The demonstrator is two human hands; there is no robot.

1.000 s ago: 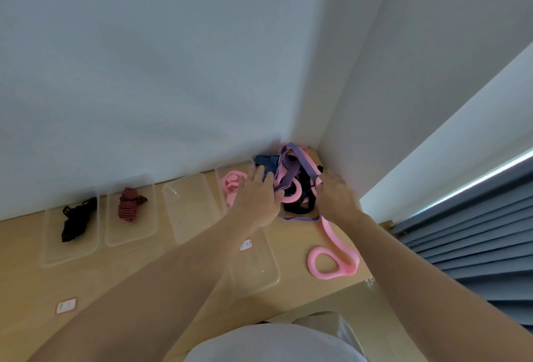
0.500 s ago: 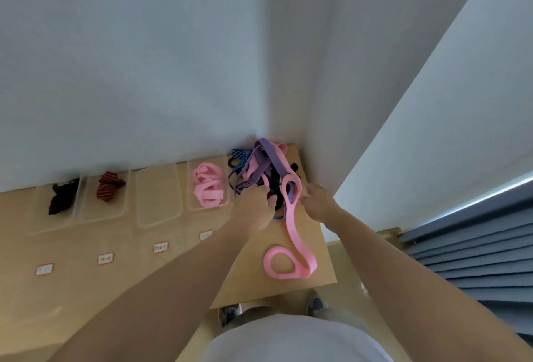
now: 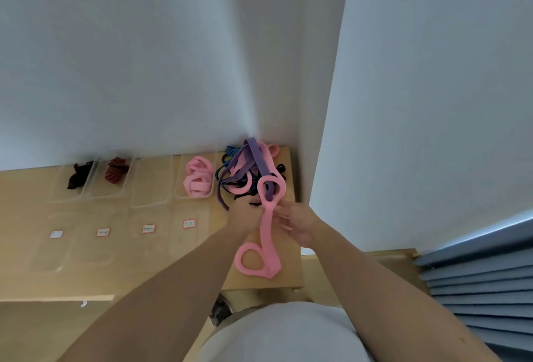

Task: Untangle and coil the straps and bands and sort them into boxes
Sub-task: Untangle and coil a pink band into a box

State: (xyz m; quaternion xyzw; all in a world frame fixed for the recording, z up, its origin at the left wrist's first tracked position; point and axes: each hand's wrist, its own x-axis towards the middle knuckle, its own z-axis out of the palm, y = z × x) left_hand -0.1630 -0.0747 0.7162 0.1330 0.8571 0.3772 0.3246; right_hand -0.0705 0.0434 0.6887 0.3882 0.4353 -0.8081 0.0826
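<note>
A tangled heap of purple, pink, blue and black straps (image 3: 250, 169) lies in the table's far right corner. A long pink band (image 3: 266, 234) runs from the heap toward me and ends in a loop near the front edge. My left hand (image 3: 243, 216) grips the band just below the heap. My right hand (image 3: 298, 224) pinches the same band from the right side. Four clear boxes stand along the wall: one holds a black strap (image 3: 78, 178), one a red striped strap (image 3: 115, 174), one is bare (image 3: 151, 185), one holds coiled pink bands (image 3: 197, 178).
The wooden table (image 3: 161, 260) ends at its right edge close to the white wall. Small labels (image 3: 148, 229) lie in a row in front of the boxes, over faint clear lids. A grey-blue curtain (image 3: 478, 278) hangs at the lower right.
Both hands have drawn back from the heap toward me, pulling the long pink band out of the tangle. The camera has tilted, so the table sits lower in view.
</note>
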